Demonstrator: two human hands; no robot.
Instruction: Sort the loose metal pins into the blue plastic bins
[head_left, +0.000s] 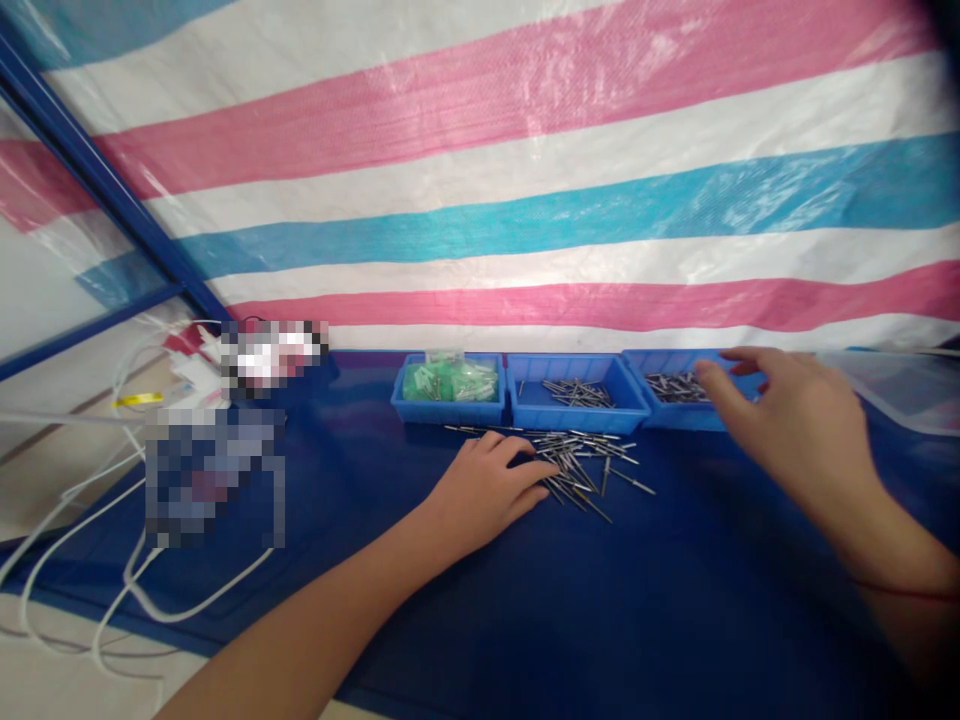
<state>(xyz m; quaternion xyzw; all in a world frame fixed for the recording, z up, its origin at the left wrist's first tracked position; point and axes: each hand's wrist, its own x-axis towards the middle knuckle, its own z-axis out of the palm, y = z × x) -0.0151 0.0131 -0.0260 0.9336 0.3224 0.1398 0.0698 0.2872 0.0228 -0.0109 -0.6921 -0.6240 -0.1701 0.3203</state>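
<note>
A loose pile of blind rivets (574,465), thin and silvery, lies on the blue tabletop. My left hand (487,490) rests at the pile's left side, fingers apart, with the index finger and thumb touching the rivets. Over the right-hand blue bin (637,362) hovers my right hand (810,430), its thumb and fingers spread and nothing visible between them. More rivets (679,387) lie in that bin, partly hidden by the hand. The middle blue bin (525,410) also holds a heap of rivets (579,392).
The left blue bin (409,410) contains green and clear plastic bags (450,380). White cables (202,605) and blurred-out items (214,480) occupy the table's left side. A clear plastic container (900,385) stands at the right. Striped sheeting (525,230) hangs behind.
</note>
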